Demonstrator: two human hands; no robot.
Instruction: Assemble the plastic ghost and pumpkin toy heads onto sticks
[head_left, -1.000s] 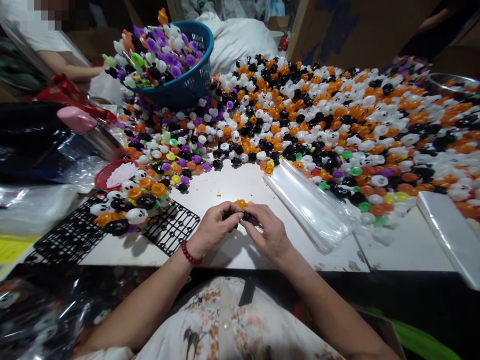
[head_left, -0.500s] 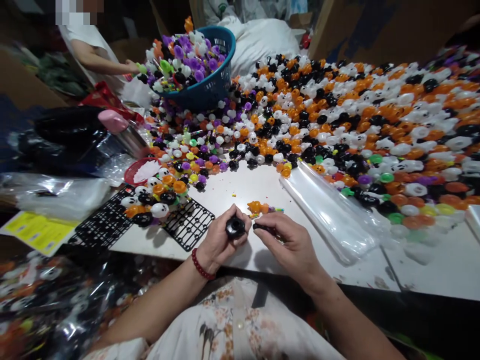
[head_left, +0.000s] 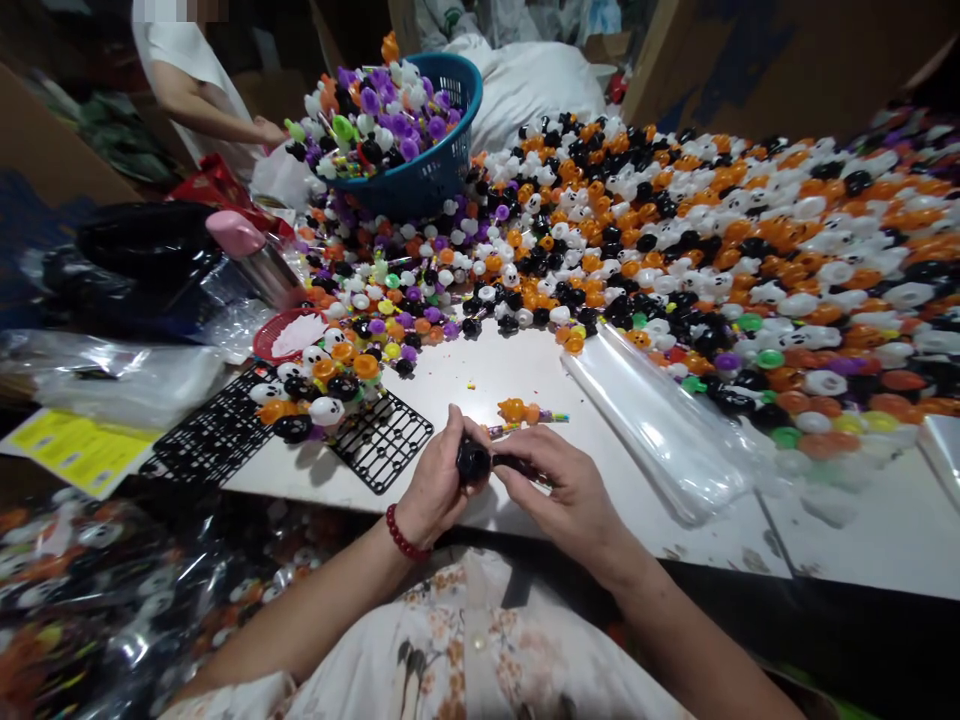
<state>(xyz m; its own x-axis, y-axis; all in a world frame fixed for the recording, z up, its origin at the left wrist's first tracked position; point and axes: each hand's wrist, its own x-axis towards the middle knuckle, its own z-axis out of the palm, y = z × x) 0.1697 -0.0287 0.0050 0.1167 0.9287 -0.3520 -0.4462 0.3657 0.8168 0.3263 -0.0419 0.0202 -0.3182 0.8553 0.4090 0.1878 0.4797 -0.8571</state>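
Note:
My left hand (head_left: 433,475), with a red bead bracelet at the wrist, is closed around a glossy black plastic topper (head_left: 472,461). Its round end faces up towards me. Between the thumb and fingers of my right hand (head_left: 577,490) is a thin dark stick-like piece (head_left: 511,462), mostly hidden by the fingers. The tip of that piece meets the side of the black topper; whether it is inserted cannot be seen. Just beyond both hands, an orange-topped stick toy (head_left: 516,409) with a colourful shaft lies on the white table (head_left: 450,385).
Many ghost, pumpkin and black toppers (head_left: 675,230) cover the far and right table. A blue basket (head_left: 450,150) brims with stick toys. Plastic bags (head_left: 660,430) lie right; a black grid (head_left: 382,440), pink-lidded bottle (head_left: 259,260) and red basket (head_left: 262,340) stand left. Another person's arm (head_left: 217,120) is behind.
My right hand has moved left, bringing the dark piece against the black topper. The topper has turned in my left hand. The whole view has shifted slightly.

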